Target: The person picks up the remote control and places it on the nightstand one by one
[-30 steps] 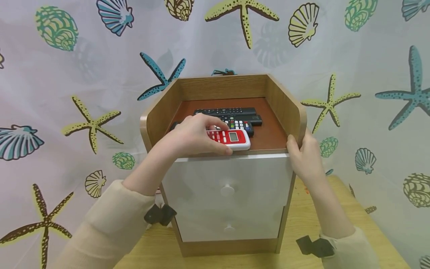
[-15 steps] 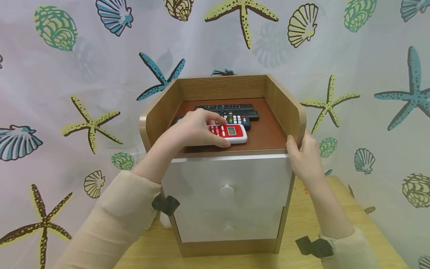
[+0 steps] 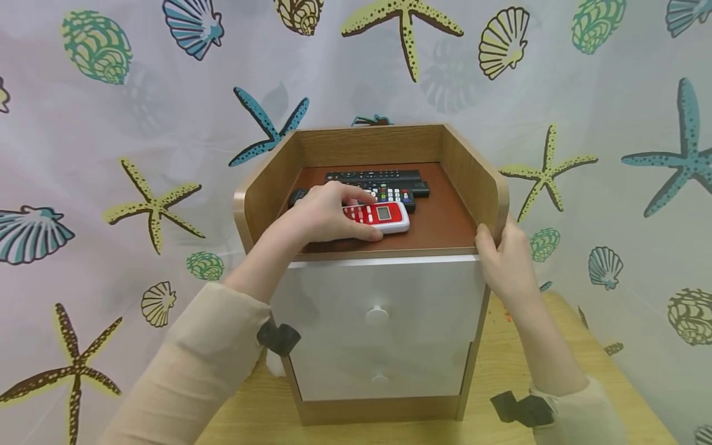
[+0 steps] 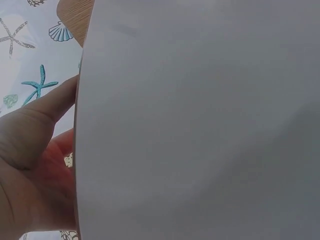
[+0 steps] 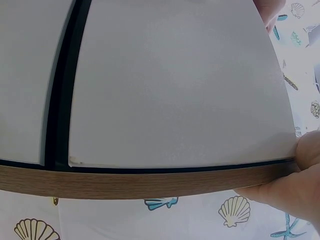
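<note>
In the head view my left hand holds a red and white remote control with a small grey display, its thumb along the near side and fingers over the far side. The remote lies low over the brown top of a small cabinet, its left end hidden by the hand. Right behind it is a black remote with coloured buttons, followed by two more black remotes, the farthest one at the back. My right hand grips the front edge of the cabinet's right side panel.
Raised wooden panels border the cabinet top at left, right and back. Below are two white drawer fronts with round knobs. The cabinet stands on a wooden table, with a shell-and-starfish curtain behind.
My left hand has moved the red and white remote back from the front edge, and the black remotes have shifted backward too. My right hand has stayed on the side panel.
</note>
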Available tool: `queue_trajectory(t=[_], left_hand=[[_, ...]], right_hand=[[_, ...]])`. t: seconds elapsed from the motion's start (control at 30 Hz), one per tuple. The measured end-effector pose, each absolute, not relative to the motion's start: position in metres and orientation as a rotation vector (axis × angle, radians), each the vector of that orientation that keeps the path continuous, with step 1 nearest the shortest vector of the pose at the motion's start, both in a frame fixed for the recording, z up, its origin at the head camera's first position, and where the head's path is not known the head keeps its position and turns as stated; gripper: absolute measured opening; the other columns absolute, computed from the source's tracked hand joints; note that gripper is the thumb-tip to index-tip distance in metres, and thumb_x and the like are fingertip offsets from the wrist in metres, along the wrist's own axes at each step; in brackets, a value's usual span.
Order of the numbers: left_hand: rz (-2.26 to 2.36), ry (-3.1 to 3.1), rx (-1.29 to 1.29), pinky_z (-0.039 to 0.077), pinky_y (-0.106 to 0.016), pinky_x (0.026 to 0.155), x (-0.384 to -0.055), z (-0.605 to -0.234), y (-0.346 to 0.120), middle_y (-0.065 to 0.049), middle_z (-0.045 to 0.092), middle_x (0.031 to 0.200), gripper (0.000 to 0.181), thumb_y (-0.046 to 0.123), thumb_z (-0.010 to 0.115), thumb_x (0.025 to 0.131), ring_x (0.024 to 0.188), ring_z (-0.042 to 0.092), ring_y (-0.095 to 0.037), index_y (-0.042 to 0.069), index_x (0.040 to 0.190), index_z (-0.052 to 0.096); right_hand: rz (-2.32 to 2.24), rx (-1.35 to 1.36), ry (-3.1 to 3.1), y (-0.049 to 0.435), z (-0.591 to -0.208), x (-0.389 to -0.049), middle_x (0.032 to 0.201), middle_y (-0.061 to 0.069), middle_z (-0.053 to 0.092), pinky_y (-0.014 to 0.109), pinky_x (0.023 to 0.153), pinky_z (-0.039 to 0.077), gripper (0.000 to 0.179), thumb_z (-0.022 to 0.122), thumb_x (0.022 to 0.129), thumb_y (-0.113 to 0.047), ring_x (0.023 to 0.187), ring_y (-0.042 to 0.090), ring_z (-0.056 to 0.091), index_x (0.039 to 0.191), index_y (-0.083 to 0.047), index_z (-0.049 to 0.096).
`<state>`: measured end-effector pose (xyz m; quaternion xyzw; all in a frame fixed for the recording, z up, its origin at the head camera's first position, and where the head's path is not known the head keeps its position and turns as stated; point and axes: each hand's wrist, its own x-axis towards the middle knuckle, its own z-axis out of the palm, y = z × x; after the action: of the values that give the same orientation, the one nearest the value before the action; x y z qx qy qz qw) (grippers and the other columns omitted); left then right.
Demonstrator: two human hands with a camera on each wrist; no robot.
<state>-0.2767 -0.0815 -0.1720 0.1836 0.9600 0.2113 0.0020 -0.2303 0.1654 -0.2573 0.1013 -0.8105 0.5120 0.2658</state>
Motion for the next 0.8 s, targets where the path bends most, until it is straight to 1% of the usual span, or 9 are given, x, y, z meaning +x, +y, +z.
queue_trajectory(t=[0.13,0.27,0.4,0.5,0.67,0.8], left_hand=[[0.686,3.024,0.583,0.042,-0.048,0.098,-0.276,-0.176,-0.083,-0.009,0.048,0.137,0.062,0.046,0.074,0.075,0.125,0.038,-0.027,0.027,0.132,0.055],[0.74,3.031,0.634,0.041,-0.046,0.099,-0.277,-0.18,-0.085,-0.009,0.05,0.134,0.058,0.044,0.074,0.076,0.125,0.038,-0.027,0.025,0.129,0.058],[0.805,3.028,0.69,0.042,-0.042,0.096,-0.278,-0.181,-0.088,-0.007,0.056,0.127,0.056,0.042,0.076,0.075,0.118,0.043,-0.023,0.023,0.126,0.061],[0.833,3.031,0.704,0.043,-0.041,0.095,-0.277,-0.179,-0.091,-0.005,0.059,0.124,0.056,0.041,0.076,0.075,0.115,0.047,-0.024,0.023,0.126,0.061],[0.886,3.03,0.679,0.043,-0.047,0.098,-0.271,-0.175,-0.094,-0.003,0.058,0.13,0.056,0.041,0.074,0.076,0.119,0.048,-0.026,0.024,0.127,0.059],[0.979,3.019,0.696,0.043,-0.046,0.099,-0.269,-0.174,-0.097,-0.002,0.06,0.128,0.055,0.039,0.074,0.078,0.12,0.051,-0.025,0.022,0.128,0.058]], right_hand=[[1.377,0.268,-2.193,0.166,-0.258,-0.231,0.138,0.028,0.045,0.056,0.101,0.039,0.043,0.039,0.094,-0.005,0.125,0.044,0.046,0.135,0.008,0.036],[1.367,0.27,-2.191,0.166,-0.258,-0.231,0.137,0.028,0.045,0.056,0.1,0.04,0.043,0.039,0.094,-0.005,0.125,0.044,0.046,0.134,0.009,0.037],[1.365,0.273,-2.189,0.167,-0.258,-0.231,0.136,0.028,0.046,0.056,0.1,0.04,0.043,0.039,0.094,-0.004,0.124,0.044,0.047,0.134,0.009,0.037],[1.367,0.271,-2.19,0.166,-0.258,-0.231,0.137,0.028,0.046,0.057,0.101,0.039,0.043,0.039,0.094,-0.005,0.125,0.043,0.046,0.135,0.008,0.037],[1.372,0.273,-2.189,0.166,-0.258,-0.231,0.137,0.028,0.045,0.057,0.101,0.039,0.043,0.039,0.094,-0.005,0.125,0.044,0.046,0.135,0.008,0.037],[1.377,0.273,-2.187,0.166,-0.258,-0.231,0.137,0.028,0.045,0.057,0.101,0.039,0.043,0.039,0.094,-0.005,0.125,0.044,0.046,0.135,0.008,0.037]])
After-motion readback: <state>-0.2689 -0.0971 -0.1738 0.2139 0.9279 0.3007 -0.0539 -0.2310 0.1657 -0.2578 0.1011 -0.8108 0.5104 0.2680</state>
